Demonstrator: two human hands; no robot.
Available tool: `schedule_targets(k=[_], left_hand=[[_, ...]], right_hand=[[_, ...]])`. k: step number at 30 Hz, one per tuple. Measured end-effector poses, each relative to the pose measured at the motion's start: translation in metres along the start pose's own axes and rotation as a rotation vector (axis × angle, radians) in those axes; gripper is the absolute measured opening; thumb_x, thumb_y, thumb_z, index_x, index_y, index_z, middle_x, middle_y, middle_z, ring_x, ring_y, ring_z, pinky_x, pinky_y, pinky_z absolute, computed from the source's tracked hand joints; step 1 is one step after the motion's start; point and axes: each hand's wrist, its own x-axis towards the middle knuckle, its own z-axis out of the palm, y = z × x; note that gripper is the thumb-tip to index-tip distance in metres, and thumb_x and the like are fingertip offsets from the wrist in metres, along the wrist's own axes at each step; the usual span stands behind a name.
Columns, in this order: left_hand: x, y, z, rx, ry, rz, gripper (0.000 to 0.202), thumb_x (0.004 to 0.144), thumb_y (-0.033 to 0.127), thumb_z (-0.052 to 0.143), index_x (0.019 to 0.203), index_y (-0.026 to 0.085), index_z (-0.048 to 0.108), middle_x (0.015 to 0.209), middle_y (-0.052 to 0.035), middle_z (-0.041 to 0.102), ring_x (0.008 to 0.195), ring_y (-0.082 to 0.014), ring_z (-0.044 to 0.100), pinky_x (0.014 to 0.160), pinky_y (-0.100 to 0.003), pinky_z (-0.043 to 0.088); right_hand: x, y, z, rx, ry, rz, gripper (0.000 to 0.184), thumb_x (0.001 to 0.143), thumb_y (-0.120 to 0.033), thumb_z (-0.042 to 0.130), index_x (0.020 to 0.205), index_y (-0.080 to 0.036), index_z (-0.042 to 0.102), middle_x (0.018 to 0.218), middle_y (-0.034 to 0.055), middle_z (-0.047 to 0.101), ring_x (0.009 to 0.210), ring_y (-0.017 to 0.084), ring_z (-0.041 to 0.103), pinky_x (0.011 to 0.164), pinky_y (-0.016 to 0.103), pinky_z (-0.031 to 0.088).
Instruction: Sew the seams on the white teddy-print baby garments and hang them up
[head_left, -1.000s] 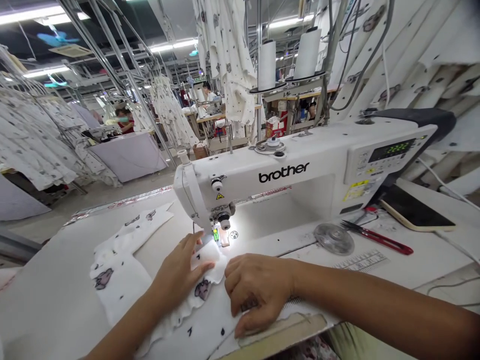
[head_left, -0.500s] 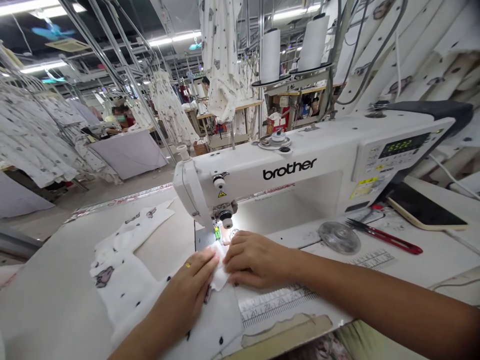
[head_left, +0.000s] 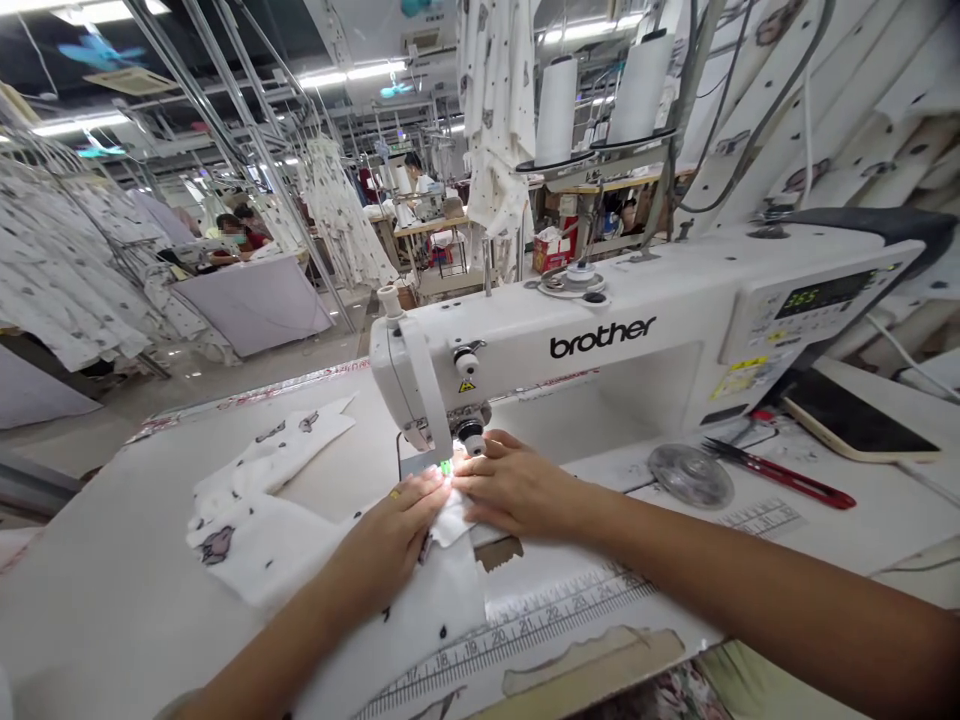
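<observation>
A white fabric piece (head_left: 255, 510) printed with small dark animal motifs lies on the sewing table, and part of it runs under my hands to the needle area. My left hand (head_left: 390, 530) presses flat on the fabric, its fingertips just left of the lit presser foot (head_left: 448, 468). My right hand (head_left: 514, 492) rests on a folded white edge (head_left: 454, 522), its fingers reaching toward the foot from the right. The fingertips of both hands nearly meet there. The needle is hidden by the machine head and my fingers.
A white Brother sewing machine (head_left: 600, 340) stands behind my hands, with thread cones (head_left: 556, 112) above it. Red-handled snips (head_left: 780, 480), a round metal disc (head_left: 690, 476) and a phone (head_left: 855, 430) lie to the right. A ruler scale (head_left: 517, 635) runs along the table's front.
My hands have come closer together at the presser foot. The fabric has shifted left, showing more of the ruler scale. The view has drifted slightly.
</observation>
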Motion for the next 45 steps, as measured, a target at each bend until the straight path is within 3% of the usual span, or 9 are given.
schedule_targets(k=[20, 31, 36, 40, 45], left_hand=[[0.001, -0.004, 0.003, 0.044, 0.016, 0.001, 0.050, 0.094, 0.011, 0.040, 0.140, 0.027, 0.052, 0.140, -0.0057, 0.057, 0.130, -0.0233, 0.053, 0.111, -0.045, 0.044], [0.004, -0.006, 0.003, 0.071, 0.008, -0.049, 0.046, 0.096, 0.011, 0.039, 0.135, 0.027, 0.055, 0.140, -0.0046, 0.057, 0.134, -0.0228, 0.049, 0.112, -0.044, 0.043], [0.003, -0.004, -0.003, 0.191, 0.069, 0.071, 0.041, 0.095, 0.010, 0.041, 0.129, 0.022, 0.058, 0.132, -0.0071, 0.062, 0.124, -0.0247, 0.055, 0.106, -0.046, 0.047], [0.001, -0.001, -0.004, 0.254, 0.031, 0.186, 0.042, 0.090, 0.004, 0.041, 0.125, 0.018, 0.060, 0.124, -0.0075, 0.066, 0.116, -0.0235, 0.060, 0.101, -0.041, 0.051], [0.006, -0.011, 0.005, 0.350, 0.028, 0.147, 0.049, 0.085, -0.002, 0.039, 0.125, 0.016, 0.060, 0.126, -0.0100, 0.065, 0.118, -0.0242, 0.060, 0.100, -0.040, 0.052]], right_hand=[[-0.002, -0.001, -0.004, 0.068, -0.046, 0.060, 0.030, 0.098, -0.038, 0.054, 0.121, -0.020, 0.060, 0.122, 0.0048, 0.064, 0.113, 0.024, 0.049, 0.109, 0.043, 0.025], [-0.004, 0.002, 0.001, 0.043, 0.020, 0.038, 0.028, 0.098, -0.037, 0.053, 0.120, -0.021, 0.060, 0.116, 0.0040, 0.065, 0.110, 0.021, 0.049, 0.112, 0.041, 0.021], [-0.006, 0.003, -0.002, 0.038, 0.043, -0.008, 0.027, 0.099, -0.037, 0.052, 0.120, -0.022, 0.060, 0.114, 0.0040, 0.065, 0.109, 0.020, 0.049, 0.111, 0.040, 0.022], [-0.005, -0.002, -0.005, -0.015, -0.004, -0.016, 0.022, 0.098, -0.036, 0.054, 0.114, -0.023, 0.062, 0.110, 0.0026, 0.066, 0.108, 0.020, 0.050, 0.114, 0.043, 0.017], [-0.002, -0.006, -0.004, -0.073, -0.038, 0.070, 0.026, 0.097, -0.041, 0.054, 0.113, -0.021, 0.061, 0.116, 0.0055, 0.063, 0.114, 0.024, 0.047, 0.113, 0.045, 0.019]])
